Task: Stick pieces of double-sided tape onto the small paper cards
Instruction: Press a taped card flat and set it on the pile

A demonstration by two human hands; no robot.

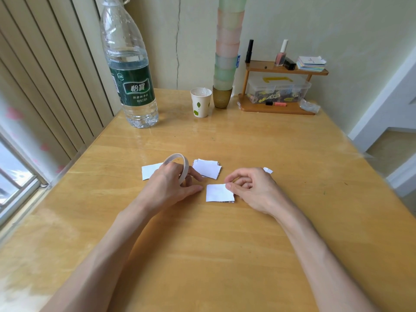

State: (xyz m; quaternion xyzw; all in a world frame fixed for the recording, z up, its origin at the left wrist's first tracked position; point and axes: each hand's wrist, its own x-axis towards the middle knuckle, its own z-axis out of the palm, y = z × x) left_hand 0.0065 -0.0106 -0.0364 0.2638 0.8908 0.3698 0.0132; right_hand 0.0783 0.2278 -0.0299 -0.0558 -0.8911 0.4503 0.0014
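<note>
My left hand grips a thin cream ring of double-sided tape, held upright above the table. A small white paper card lies flat between my hands. My right hand pinches that card's upper right edge with thumb and forefinger. Just beyond it sits a small stack of white cards. Another white card lies partly hidden behind my left hand. A tiny white scrap lies beyond my right hand.
At the back of the wooden table stand a large water bottle, a paper cup, a tall stack of plastic cups and a small wooden shelf holding a clear box. Window blinds run along the left.
</note>
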